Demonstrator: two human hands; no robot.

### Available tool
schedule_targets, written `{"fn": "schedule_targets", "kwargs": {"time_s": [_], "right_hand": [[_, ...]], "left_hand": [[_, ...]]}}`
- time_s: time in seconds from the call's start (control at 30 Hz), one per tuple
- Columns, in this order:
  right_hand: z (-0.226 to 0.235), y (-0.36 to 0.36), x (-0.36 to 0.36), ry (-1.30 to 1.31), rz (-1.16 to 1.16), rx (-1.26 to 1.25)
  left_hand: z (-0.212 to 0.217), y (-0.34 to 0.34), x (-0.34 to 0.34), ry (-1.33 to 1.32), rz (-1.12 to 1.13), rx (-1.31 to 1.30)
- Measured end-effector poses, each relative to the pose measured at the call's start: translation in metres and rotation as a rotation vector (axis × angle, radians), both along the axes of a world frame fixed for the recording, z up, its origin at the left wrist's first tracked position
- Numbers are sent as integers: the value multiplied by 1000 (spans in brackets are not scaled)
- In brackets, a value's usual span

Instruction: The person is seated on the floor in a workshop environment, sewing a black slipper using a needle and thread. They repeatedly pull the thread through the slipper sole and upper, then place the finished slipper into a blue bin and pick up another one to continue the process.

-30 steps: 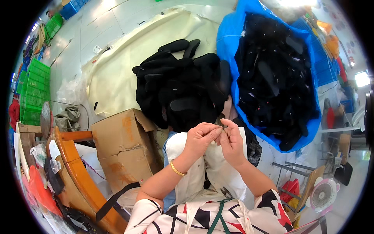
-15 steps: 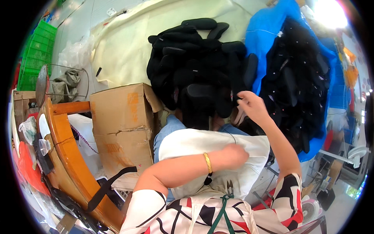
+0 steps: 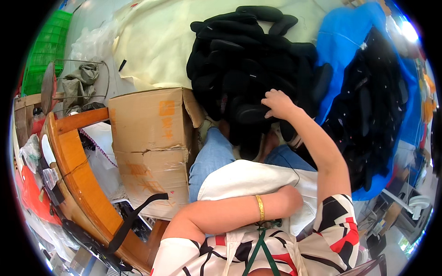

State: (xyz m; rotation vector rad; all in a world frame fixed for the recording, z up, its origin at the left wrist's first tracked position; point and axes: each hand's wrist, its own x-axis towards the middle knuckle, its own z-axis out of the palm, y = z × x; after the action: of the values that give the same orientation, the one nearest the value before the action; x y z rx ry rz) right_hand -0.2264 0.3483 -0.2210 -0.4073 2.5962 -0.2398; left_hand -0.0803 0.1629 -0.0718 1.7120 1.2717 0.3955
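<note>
My right hand point(image 3: 279, 105) reaches over the near side of a pile of black soft footwear point(image 3: 239, 60). Its bent fingers and thumb close on the edge of one black slipper-like piece point(image 3: 252, 113); the exact grip is partly dark. Low across my lap, my left hand point(image 3: 292, 200) is curled in a fist, with a yellow bracelet point(image 3: 260, 208) on the wrist. Whatever it holds, if anything, is hidden. A thin dark thread point(image 3: 294, 171) curves over the white apron point(image 3: 244, 179) just above that hand.
A worn cardboard box point(image 3: 149, 133) stands at my left knee, beside a wooden chair point(image 3: 76, 156). On the right, a blue sack point(image 3: 338, 34) is full of more black pieces. Pale sheeting point(image 3: 152, 46) covers the floor beyond, and green crates point(image 3: 46, 46) stand far left.
My right hand has moved left and forward onto the slipper-like piece, which sits slightly nearer me. My left fist stays over my lap. The whole view has shifted a little.
</note>
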Motion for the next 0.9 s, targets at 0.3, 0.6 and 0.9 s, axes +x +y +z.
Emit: {"fn": "schedule_targets", "kwargs": {"time_s": [0.3,0.6,0.9], "right_hand": [[21,-117,-31,168,743,318],[-24,-108,-42,-220,666,299],[-6,-114,-26,-354,696,401]], "left_hand": [[-11,0,11,76,68,148],[-10,-7,5,63,186,90],[-15,-9,-5,112,206,210]]}}
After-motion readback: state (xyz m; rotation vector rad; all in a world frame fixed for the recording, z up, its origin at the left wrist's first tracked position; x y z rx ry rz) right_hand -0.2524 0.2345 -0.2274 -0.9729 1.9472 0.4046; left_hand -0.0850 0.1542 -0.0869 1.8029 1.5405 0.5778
